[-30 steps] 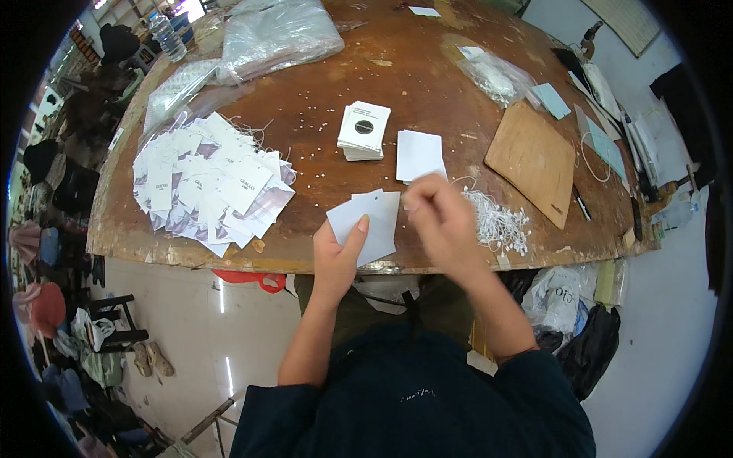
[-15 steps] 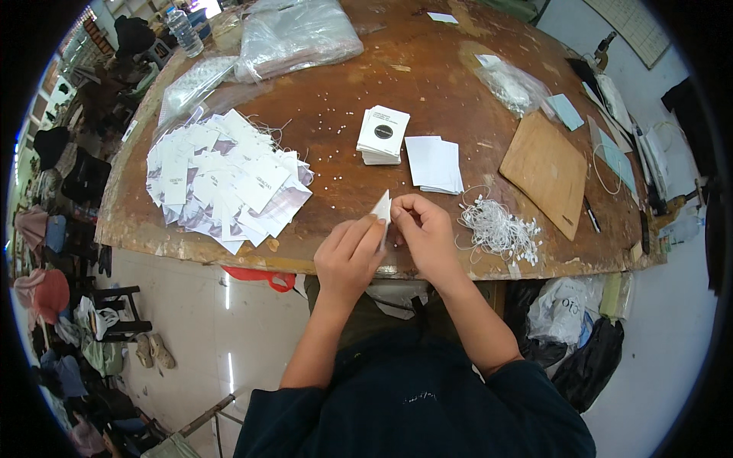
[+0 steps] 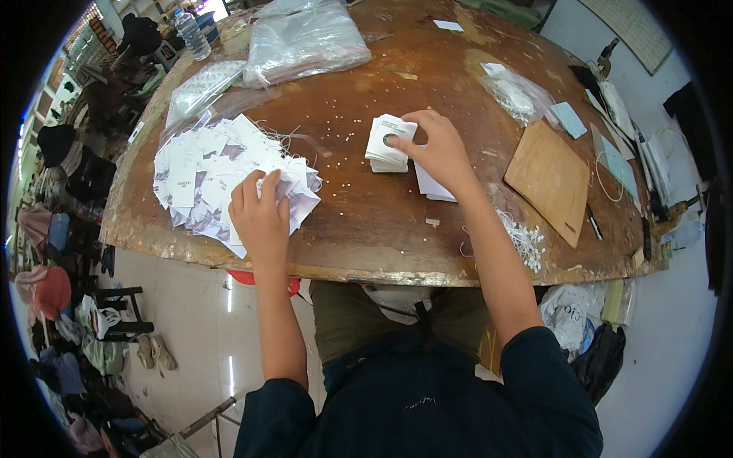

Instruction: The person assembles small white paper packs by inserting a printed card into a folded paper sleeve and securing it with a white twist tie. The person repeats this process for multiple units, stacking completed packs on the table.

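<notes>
My left hand (image 3: 261,215) rests on the near right side of a loose pile of white and grey paper tags (image 3: 200,169), its fingers spread. White strings stick out of the pile's far side. My right hand (image 3: 441,149) reaches over a neat stack of small white cards (image 3: 388,145) with a dark round mark on the top one. Its thumb touches the top card and its index finger lies near the far right corner, with a gap between them. A second stack of plain white cards (image 3: 434,188) is partly hidden under my right wrist.
A heap of white strings (image 3: 523,240) lies beside my right forearm. To the right are a wooden board (image 3: 550,183), a black pen (image 3: 594,223) and a clear bag (image 3: 519,95). Large clear plastic bags (image 3: 305,46) and a water bottle (image 3: 191,34) stand far left.
Both hands were together at the table's front edge, holding a white card. They have parted: my left hand moved left to the tag pile, my right hand forward to the card stack.
</notes>
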`<control>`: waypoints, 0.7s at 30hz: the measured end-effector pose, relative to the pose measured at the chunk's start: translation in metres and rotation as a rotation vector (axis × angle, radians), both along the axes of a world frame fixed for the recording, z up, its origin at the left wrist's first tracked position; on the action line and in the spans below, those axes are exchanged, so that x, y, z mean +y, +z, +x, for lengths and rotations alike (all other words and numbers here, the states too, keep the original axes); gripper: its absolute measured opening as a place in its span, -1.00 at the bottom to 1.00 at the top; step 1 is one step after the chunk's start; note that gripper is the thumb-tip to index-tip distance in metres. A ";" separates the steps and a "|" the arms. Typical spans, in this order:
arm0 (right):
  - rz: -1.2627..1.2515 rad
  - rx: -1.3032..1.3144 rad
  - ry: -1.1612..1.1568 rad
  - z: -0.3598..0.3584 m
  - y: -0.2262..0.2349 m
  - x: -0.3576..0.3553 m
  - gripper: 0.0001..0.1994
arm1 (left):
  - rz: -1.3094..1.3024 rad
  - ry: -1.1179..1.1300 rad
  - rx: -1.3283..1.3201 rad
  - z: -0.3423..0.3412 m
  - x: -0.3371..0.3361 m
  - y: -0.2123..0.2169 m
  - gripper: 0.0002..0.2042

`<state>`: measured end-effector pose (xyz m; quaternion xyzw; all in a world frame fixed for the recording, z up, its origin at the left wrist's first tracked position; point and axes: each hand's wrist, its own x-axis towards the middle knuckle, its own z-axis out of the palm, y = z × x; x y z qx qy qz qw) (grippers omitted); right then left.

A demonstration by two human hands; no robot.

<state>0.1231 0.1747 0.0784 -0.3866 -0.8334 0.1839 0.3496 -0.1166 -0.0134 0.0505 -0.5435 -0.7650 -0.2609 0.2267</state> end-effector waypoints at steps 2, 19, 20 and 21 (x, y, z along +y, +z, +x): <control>0.034 -0.262 0.042 0.001 -0.006 0.007 -0.32 | -0.022 -0.033 -0.005 0.001 -0.002 0.000 -0.56; 0.104 -0.088 0.128 0.010 0.000 -0.008 -0.38 | 0.229 -0.520 -0.981 0.061 -0.001 -0.002 -0.70; 0.118 -0.029 0.161 0.014 0.005 -0.017 -0.38 | 0.236 -0.564 -1.236 0.065 0.001 -0.002 -0.69; 0.129 -0.010 0.264 0.017 0.007 -0.033 -0.37 | 0.245 -0.718 -1.556 0.069 0.001 -0.001 -0.66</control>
